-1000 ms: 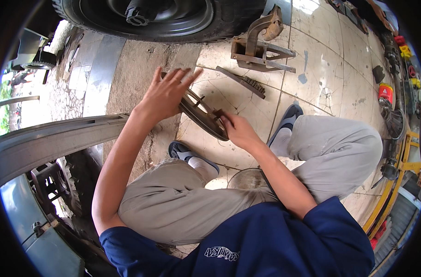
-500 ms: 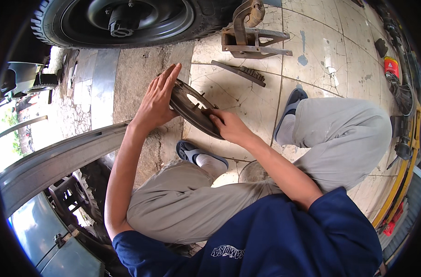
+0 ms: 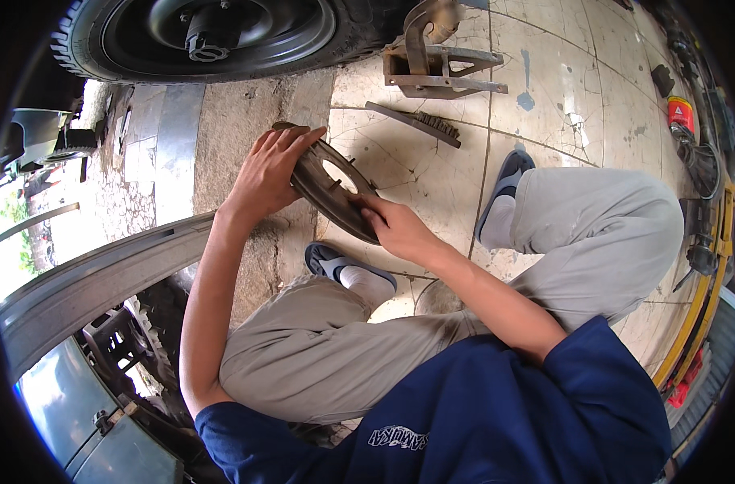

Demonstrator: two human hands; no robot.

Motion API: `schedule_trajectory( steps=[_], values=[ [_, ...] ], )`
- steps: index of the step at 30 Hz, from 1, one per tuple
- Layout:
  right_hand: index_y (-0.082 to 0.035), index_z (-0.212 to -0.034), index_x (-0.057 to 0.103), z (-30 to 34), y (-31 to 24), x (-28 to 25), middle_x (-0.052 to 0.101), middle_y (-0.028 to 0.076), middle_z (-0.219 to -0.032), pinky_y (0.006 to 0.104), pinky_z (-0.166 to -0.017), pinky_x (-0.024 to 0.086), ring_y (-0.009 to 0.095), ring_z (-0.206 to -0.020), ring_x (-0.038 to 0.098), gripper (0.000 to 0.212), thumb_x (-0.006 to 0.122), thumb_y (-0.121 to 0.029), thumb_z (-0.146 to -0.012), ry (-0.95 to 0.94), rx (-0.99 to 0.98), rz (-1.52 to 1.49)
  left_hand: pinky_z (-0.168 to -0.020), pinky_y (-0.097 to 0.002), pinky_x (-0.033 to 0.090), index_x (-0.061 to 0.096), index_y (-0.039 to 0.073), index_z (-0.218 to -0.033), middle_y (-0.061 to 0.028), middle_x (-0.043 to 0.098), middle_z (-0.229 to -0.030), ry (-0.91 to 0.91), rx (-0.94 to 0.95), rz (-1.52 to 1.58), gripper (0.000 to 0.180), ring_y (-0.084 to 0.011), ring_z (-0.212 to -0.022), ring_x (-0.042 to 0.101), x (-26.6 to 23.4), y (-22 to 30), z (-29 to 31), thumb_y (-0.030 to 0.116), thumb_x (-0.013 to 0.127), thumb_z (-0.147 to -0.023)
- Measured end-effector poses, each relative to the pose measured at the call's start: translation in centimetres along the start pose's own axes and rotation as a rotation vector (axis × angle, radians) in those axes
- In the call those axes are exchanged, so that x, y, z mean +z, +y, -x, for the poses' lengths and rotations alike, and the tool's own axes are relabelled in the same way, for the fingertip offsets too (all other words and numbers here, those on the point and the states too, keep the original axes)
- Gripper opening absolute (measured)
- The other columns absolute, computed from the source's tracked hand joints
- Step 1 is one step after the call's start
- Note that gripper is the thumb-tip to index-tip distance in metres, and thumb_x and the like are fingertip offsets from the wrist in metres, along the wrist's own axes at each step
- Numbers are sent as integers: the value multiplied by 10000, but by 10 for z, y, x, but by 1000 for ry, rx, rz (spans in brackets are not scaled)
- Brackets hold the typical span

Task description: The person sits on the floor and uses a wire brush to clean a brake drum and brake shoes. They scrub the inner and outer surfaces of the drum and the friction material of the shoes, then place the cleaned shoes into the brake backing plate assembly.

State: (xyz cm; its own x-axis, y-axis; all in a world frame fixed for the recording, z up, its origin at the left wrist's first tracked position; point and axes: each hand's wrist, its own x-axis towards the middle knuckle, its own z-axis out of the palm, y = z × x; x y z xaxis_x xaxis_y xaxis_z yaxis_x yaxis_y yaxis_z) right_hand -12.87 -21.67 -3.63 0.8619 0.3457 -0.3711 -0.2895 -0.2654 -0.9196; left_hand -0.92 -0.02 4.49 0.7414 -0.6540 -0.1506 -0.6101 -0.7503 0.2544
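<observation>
A round, dark metal plate with a large central hole and small studs is held tilted above the floor, over my knees' far side. My right hand grips its near right edge, thumb on the face and fingers partly hidden behind. At the far left rim, my left hand has its fingers bent over the edge. A small brown edge shows beyond those fingers; I cannot make out what it belongs to. On the tiles beyond the plate lies a wire brush with a long flat handle.
A wheel with a black tyre stands at the far left. Right of it sits a rusty metal bracket. A red and yellow can and a yellow bar are along the right. A grey metal rail runs beside my left arm.
My left hand has slid slightly down and its fingers, earlier straight, now bend over the rim. The plate and my right hand have shifted slightly left, the plate's face turned more toward me.
</observation>
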Motion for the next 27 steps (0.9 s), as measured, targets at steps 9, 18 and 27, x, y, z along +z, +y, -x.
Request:
schedule_trajectory(
  steps=[9, 18, 27],
  values=[
    [-47, -1266, 645, -1, 14, -4, 698, 243, -1054, 441, -821, 519, 426, -968, 660, 301, 487, -154, -1033, 131, -30, 177, -1127, -447, 415, 553, 167, -1401, -113, 566, -1374, -14, 23, -60, 738, -334, -1311, 509, 2, -9, 2, 74, 817, -718],
    [-48, -1246, 638, -15, 46, -15, 708, 225, -1026, 433, -855, 504, 398, -956, 676, 300, 439, -145, -1044, 300, -91, -98, -1243, -523, 240, 496, 226, -1464, -76, 475, -1500, -44, 199, -387, 747, -269, -1425, 417, -9, 36, 2, 17, 721, -783],
    [7, -1268, 621, -26, 83, -2, 708, 157, -1150, 332, -966, 459, 242, -1052, 652, 318, 407, -123, -1072, 263, -13, -216, -1245, -542, 222, 578, 223, -1397, -54, 537, -1448, -41, 40, -172, 591, -248, -1397, 453, -11, 23, 7, 40, 666, -843]
  ],
)
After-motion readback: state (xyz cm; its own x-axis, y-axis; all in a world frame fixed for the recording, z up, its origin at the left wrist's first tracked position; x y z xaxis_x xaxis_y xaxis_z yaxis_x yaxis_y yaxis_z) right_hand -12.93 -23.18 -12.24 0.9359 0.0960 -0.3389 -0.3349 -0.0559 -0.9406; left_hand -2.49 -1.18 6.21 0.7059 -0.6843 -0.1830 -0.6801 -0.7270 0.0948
